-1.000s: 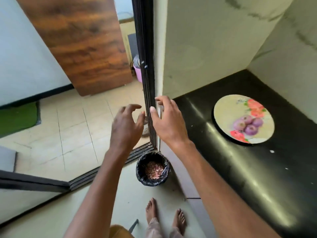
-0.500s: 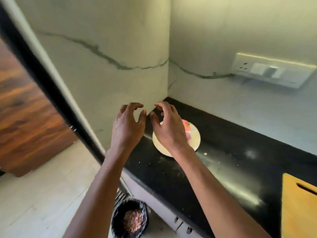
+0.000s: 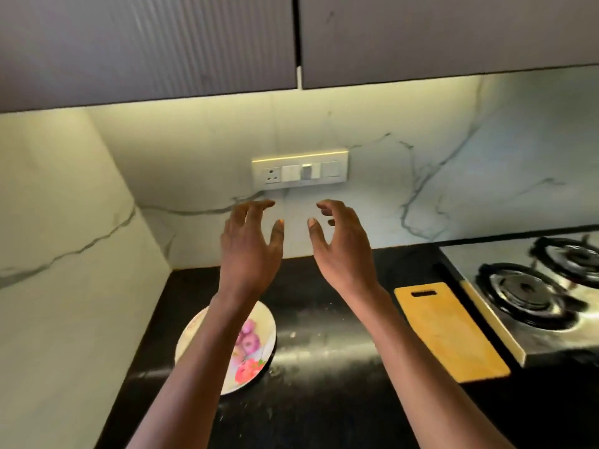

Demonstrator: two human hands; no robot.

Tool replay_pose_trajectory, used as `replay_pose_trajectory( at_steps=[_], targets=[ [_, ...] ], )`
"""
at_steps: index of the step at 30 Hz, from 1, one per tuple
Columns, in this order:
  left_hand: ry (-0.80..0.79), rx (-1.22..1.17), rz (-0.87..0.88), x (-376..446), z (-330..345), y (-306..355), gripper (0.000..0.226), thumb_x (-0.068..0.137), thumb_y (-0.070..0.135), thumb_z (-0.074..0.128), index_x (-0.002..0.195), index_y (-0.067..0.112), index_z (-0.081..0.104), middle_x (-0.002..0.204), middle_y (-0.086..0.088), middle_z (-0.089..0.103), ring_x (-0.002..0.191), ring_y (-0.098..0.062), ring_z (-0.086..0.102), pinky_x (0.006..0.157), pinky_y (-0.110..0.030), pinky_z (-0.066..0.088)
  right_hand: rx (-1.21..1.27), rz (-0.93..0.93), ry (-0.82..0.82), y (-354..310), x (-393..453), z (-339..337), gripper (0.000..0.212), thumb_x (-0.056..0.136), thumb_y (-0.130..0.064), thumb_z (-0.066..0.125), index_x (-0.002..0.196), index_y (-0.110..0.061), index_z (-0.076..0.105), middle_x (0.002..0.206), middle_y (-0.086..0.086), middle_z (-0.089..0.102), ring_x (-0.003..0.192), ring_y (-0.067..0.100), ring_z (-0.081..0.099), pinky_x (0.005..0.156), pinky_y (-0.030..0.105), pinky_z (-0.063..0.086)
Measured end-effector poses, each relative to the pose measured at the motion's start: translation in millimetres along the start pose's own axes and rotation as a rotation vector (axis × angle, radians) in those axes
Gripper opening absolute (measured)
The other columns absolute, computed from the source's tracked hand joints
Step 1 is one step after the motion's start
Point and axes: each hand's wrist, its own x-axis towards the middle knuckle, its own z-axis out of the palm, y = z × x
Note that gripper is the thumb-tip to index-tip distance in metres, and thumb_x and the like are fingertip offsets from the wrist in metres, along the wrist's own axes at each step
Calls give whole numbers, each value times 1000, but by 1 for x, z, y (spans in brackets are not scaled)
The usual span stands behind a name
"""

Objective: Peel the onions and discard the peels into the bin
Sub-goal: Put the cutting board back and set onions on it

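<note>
Both bare hands were raised in front of the pale marble-veined backsplash [image 3: 437, 189], side by side and apart. The left hand [image 3: 249, 251] hung with its fingers loosely curved and spread, gripping nothing; the right hand [image 3: 343, 251] mirrored it, thumb and fingers standing wide around empty air. Neither touched anything.

The peeled purple onions [image 3: 248, 338] lay in a small cluster on a round cream plate with red flower print [image 3: 259, 322], at about seven o'clock from the left hand, partly hidden behind the left forearm. How many onions there were could not be told, since the arm covered part of the cluster. The plate rested on the glossy black stone countertop [image 3: 324, 335], near the corner where the side wall met the backsplash.

At four o'clock from the right hand a rectangular yellow-orange cutting board with a slot handle [image 3: 450, 332] lay flat on the counter, well apart from the plate. Just beside the board, at its three o'clock, sat a stainless-steel gas stove with black burner grates [image 3: 531, 296].

At twelve o'clock above the hands a white switch and socket panel [image 3: 299, 170] was fixed to the backsplash, lit from above. Over it ran grey ribbed wall cabinets [image 3: 149, 43].
</note>
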Motion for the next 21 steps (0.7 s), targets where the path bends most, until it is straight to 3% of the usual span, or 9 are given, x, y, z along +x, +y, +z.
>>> replay_pose_trajectory(
  at_steps=[5, 9, 16, 21],
  targets=[
    [114, 4, 193, 26, 10, 33, 52, 99, 39, 55, 146, 20, 46, 156, -10, 36, 145, -31, 34, 116, -49, 31, -137, -62, 126, 6, 16, -31, 37, 103, -35, 56, 137, -20, 51, 140, 3, 57, 128, 20, 57, 106, 42, 49],
    [111, 62, 254, 39, 14, 46, 53, 99, 38, 58, 148, 20, 45, 159, -10, 35, 148, -33, 32, 120, -54, 30, -231, -110, 157, 5, 30, -39, 40, 102, -33, 56, 139, -19, 50, 143, 4, 55, 132, 22, 54, 108, 39, 44],
    [111, 156, 236, 41, 9, 53, 51, 101, 38, 56, 147, 19, 46, 159, -9, 36, 148, -32, 32, 123, -49, 27, -323, -174, 140, 0, 44, -40, 40, 103, -37, 54, 138, -18, 53, 142, 6, 57, 130, 25, 56, 106, 39, 45],
    [382, 175, 425, 55, -33, 74, 30, 98, 25, 62, 126, 13, 60, 129, -13, 59, 120, -33, 57, 100, -44, 46, -306, -406, 375, -41, 70, -63, 27, 101, -30, 59, 122, -14, 64, 119, 6, 69, 107, 24, 67, 91, 33, 50]
  ],
)
